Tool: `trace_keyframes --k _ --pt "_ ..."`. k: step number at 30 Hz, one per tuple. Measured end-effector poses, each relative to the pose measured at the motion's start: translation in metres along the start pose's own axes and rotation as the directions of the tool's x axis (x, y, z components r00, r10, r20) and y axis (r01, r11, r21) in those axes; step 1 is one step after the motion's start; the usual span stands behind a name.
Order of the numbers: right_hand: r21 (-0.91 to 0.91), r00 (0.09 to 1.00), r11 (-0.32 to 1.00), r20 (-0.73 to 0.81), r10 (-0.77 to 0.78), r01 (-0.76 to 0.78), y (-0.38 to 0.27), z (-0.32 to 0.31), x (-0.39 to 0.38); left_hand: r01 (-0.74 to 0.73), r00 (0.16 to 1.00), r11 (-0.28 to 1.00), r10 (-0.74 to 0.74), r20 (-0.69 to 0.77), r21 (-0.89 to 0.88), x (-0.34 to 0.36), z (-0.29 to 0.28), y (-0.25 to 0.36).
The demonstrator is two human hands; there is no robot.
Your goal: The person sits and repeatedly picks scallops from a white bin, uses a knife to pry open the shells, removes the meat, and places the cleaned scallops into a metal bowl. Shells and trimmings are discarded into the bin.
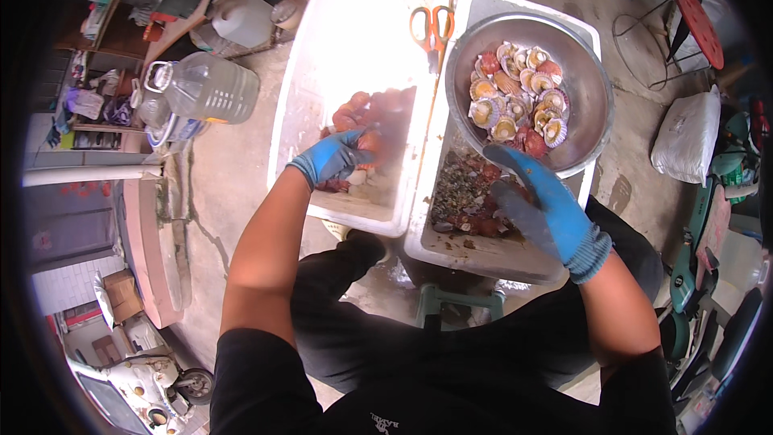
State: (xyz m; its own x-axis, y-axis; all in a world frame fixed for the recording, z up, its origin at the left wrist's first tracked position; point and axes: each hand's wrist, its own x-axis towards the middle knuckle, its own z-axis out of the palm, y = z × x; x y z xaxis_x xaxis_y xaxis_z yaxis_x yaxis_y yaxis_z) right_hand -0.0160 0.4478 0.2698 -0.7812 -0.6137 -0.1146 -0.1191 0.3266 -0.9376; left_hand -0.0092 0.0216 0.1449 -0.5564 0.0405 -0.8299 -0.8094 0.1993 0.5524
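In blue gloves, my left hand point(334, 157) grips a reddish scallop point(369, 149) over the left white foam box point(306, 97), where more red shells point(350, 117) lie. Orange-handled scissors point(431, 28) rest at that box's far right. My right hand point(551, 213), slightly blurred, has its fingers apart at the near rim of a steel bowl point(592, 113) holding several shucked scallops on half shells point(515, 89). The bowl sits on the right foam box point(547, 270), which contains shell debris and red shells point(459, 201) beneath my right fingers.
Water jugs point(209, 89) stand beside cluttered shelves at left, with a scooter point(153, 387) lower down. At right are a red stool point(696, 24), a white sack point(684, 133) and other clutter. A green plastic stool point(475, 302) is under the right box, between my legs.
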Motion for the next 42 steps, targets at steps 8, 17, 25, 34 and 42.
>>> trace_keyframes --k 8,17,25,34,42 --pt "0.603 0.995 0.797 0.097 -0.023 -0.04 -0.014 0.044 -0.012 -0.449 0.865 0.858 0.487 0.118 -0.25 -0.155 0.103 0.036" --pt "0.838 0.987 0.529 0.158 -0.001 -0.134 -0.011 0.051 -0.027 -0.345 0.828 0.81 0.501 0.253 -0.475 -0.151 0.188 0.035" --pt "0.001 0.927 0.966 -0.284 -0.246 0.257 0.016 0.059 -0.006 -0.387 0.92 0.873 0.388 -0.057 -0.299 -0.147 0.202 0.054" --pt "0.18 0.966 0.956 -0.159 -0.205 0.233 0.013 0.056 -0.01 -0.375 0.92 0.85 0.39 -0.035 -0.371 -0.152 0.199 0.048" --pt "0.536 0.98 0.833 0.044 -0.192 0.139 0.007 0.041 -0.015 -0.364 0.901 0.826 0.429 0.061 -0.431 -0.15 0.191 0.034"
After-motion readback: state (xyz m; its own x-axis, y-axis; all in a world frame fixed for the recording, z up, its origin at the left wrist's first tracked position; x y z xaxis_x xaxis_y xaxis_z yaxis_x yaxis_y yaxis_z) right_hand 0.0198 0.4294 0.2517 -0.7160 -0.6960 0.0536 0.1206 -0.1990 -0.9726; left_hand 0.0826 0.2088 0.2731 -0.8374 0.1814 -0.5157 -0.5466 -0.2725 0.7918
